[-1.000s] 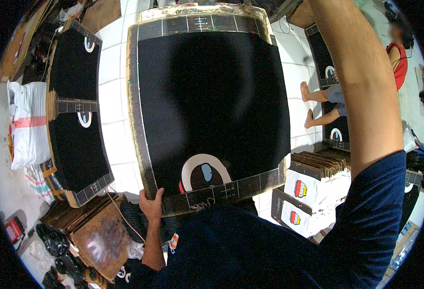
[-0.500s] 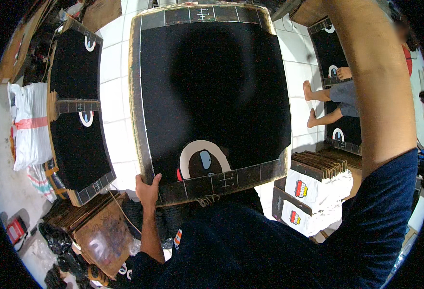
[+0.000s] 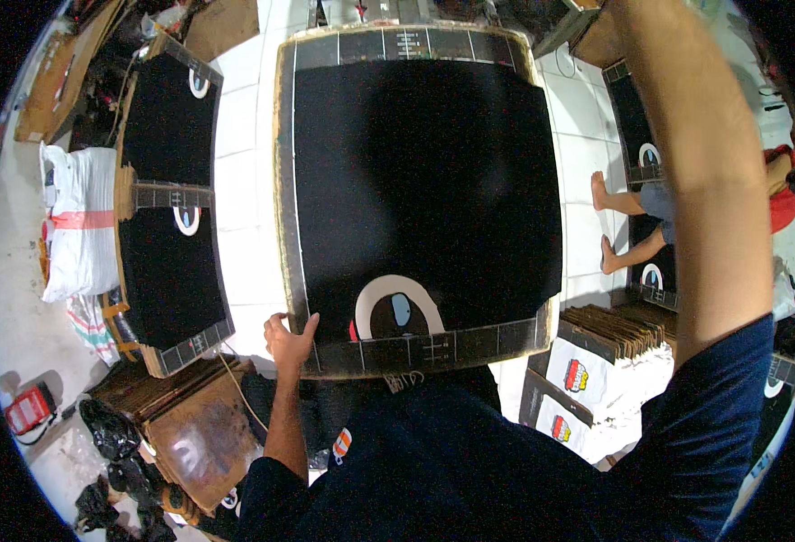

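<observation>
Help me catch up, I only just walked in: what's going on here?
A person has their left hand at the near left corner of a large dark board; whether it grips is unclear. Their right arm reaches up past the picture's edge, that hand out of view. Black cloth covers most of the board, a cream arch design near its close edge. Similar cloth-covered boards stand left and right, and another person's bare feet show at right.

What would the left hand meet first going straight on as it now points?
Likely the board's left edge, since the left hand sits at that edge's near corner; depth there is unclear.
</observation>
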A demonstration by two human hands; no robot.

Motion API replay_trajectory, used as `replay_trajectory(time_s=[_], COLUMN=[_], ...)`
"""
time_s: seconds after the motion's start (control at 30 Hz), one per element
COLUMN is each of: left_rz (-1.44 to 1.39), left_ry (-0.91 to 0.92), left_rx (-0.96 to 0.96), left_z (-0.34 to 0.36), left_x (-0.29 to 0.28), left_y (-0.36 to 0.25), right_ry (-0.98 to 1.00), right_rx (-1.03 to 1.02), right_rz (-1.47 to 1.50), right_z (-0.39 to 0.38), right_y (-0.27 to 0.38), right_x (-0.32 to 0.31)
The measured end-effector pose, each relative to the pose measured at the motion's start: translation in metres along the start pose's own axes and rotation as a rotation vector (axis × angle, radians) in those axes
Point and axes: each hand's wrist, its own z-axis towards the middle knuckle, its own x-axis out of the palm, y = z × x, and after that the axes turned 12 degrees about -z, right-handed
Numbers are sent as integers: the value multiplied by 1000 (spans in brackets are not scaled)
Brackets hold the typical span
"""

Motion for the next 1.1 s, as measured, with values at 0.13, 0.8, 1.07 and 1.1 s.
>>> replay_trajectory(time_s=[0.13, 0.8, 1.07, 1.1], left_rz=[-196, -114, -4, -2], left_ry=[-88, -423, -303, -302], left_rx=[259, 681, 657, 661], left_z=[60, 169, 174, 174], left_x=[-13, 122, 123, 124], left_y=[-121, -225, -225, -225], right_ry=[-36, 338, 11, -17], right_rx=[-138, -343, -225, -229], right_rz=[164, 167, 73, 98], right_z=[-67, -257, -147, -149], right_y=[-3, 16, 32, 33], right_x=[16, 257, 335, 338])
